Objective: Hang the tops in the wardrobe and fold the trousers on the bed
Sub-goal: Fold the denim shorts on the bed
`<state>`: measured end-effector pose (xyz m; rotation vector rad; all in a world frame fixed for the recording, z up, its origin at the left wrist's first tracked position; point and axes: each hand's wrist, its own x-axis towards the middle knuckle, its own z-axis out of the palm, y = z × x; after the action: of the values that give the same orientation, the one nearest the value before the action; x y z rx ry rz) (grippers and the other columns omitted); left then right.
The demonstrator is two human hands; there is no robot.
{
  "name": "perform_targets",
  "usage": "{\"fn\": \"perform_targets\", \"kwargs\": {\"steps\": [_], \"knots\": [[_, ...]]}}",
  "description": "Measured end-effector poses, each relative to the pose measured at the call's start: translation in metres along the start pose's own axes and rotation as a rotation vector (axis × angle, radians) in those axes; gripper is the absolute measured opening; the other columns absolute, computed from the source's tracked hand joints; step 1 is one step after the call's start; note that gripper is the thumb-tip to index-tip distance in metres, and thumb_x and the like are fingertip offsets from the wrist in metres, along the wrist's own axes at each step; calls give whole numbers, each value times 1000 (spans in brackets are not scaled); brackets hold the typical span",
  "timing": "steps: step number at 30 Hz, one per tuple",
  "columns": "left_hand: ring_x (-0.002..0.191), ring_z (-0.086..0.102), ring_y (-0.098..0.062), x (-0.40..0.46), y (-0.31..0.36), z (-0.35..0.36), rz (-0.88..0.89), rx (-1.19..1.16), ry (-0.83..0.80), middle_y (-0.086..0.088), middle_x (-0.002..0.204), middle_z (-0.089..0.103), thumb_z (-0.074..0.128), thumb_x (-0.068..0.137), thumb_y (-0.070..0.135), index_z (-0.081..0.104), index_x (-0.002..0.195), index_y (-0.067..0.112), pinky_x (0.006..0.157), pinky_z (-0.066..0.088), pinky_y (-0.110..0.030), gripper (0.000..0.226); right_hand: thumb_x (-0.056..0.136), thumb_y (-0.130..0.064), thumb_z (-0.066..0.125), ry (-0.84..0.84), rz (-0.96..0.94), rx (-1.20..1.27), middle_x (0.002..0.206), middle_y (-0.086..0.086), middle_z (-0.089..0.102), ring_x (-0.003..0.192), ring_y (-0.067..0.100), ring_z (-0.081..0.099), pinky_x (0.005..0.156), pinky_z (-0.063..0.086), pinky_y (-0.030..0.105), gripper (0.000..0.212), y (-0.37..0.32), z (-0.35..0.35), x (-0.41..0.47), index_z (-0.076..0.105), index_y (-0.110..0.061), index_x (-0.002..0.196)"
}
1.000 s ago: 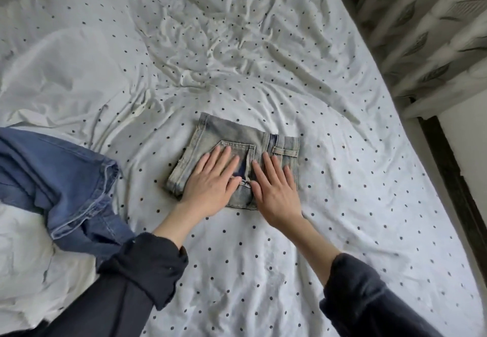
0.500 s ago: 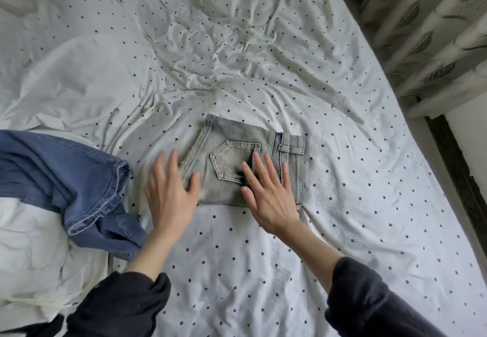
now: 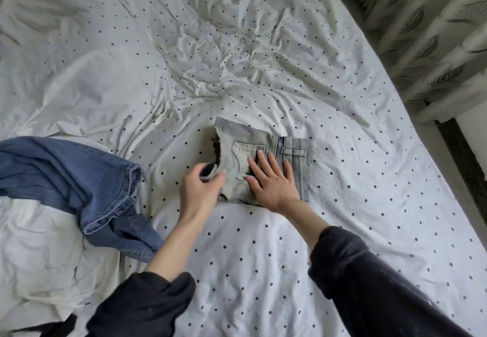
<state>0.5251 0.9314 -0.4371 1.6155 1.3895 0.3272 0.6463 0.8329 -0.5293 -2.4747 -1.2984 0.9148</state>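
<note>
1. The bed (image 3: 263, 270) carries the task's things under a polka-dot sheet.
2. Unfolded blue jeans (image 3: 79, 178) are left at the left edge.
3. The folded grey jeans (image 3: 245, 136) are best kept flat mid-bed while their left edge is lifted.
4. The right hand (image 3: 274, 181) is pressed on them, fingers spread.
5. The left hand (image 3: 203, 191) is seen pinching that edge.
6. No writing can be read.

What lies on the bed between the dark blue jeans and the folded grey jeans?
Only dotted white bedsheet and the left hand, gripping the folded grey jeans; dark blue jeans lie apart. Head view.
</note>
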Motion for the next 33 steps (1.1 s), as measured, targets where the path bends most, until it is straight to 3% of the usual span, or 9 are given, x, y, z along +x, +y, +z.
{"fn": "perform_targets", "kwargs": {"steps": [5, 8, 10, 13, 16, 21, 26, 29, 33], "knots": [[72, 54, 13, -37, 35, 41, 381, 100, -128, 6, 84, 60, 67, 81, 11, 49, 89, 25, 61, 37, -1, 23, 101, -46, 20, 105, 181, 1267, 151, 1, 34, 137, 18, 33, 115, 18, 33, 52, 34, -44, -22, 28, -23, 147], [108, 58, -16, -52, 34, 81, 584, 338, -227, -9, 112, 61, 65, 84, 15, 49, 121, 7, 94, 43, -25, 41, 98, -53, 11, 94, 261, 1587, 143, 5, 45, 130, 21, 44, 112, 29, 39, 63, 57, -59, -41, 35, -15, 143], [133, 37, -31, -60, 27, 108, 698, 677, -285, -21, 139, 44, 60, 87, 25, 37, 133, -4, 114, 20, -39, 59, 99, -52, 14, 185, 338, 1635, 135, 7, 52, 118, 20, 53, 102, 40, 37, 63, 69, -67, -50, 43, -13, 138], [145, 7, -33, -65, 11, 136, 743, 1088, -394, -26, 153, 13, 47, 92, 40, 29, 136, -1, 116, -6, -40, 63, 101, -36, 33, 497, 378, 1279, 131, 3, 56, 111, 13, 54, 94, 41, 26, 40, 76, -83, -58, 52, -14, 129], [143, -9, -38, -69, 0, 148, 765, 1289, -469, -30, 153, -3, 38, 95, 45, 21, 141, -4, 114, -13, -43, 69, 98, -15, 44, 664, 46, 713, 122, 2, 60, 111, 13, 55, 93, 42, 24, 27, 70, -92, -63, 61, -10, 119], [144, -5, -37, -74, -13, 135, 811, 1295, -510, -27, 154, 0, 31, 96, 47, 10, 148, 2, 113, -15, -43, 72, 103, -30, 31, 152, -247, 215, 151, -5, 32, 144, 15, 15, 116, 8, 27, 43, 68, -84, -31, 37, -20, 144], [113, 60, -30, -59, -18, 104, 1098, 595, -174, -16, 114, 66, 45, 90, 16, 70, 99, -2, 95, 49, -46, 32, 102, -40, 15, 28, -104, -188, 157, -17, -6, 145, 16, -13, 117, -6, 37, 52, 91, -47, -8, -4, -31, 150], [127, 47, -26, -38, -16, 94, 1009, 573, -112, -14, 128, 58, 50, 88, 23, 64, 113, 1, 105, 37, -46, 37, 102, -41, 14, 18, -66, -236, 157, -15, -8, 145, 16, -11, 117, -4, 37, 53, 95, -35, 1, -7, -31, 149], [137, 34, -29, -24, -30, 80, 900, 670, -351, -15, 146, 37, 73, 75, 38, 43, 136, -2, 110, 32, -41, 79, 101, -42, 16, -73, -151, -119, 157, -16, -9, 144, 15, -17, 117, -8, 37, 54, 103, -38, 3, -4, -31, 150]]}}
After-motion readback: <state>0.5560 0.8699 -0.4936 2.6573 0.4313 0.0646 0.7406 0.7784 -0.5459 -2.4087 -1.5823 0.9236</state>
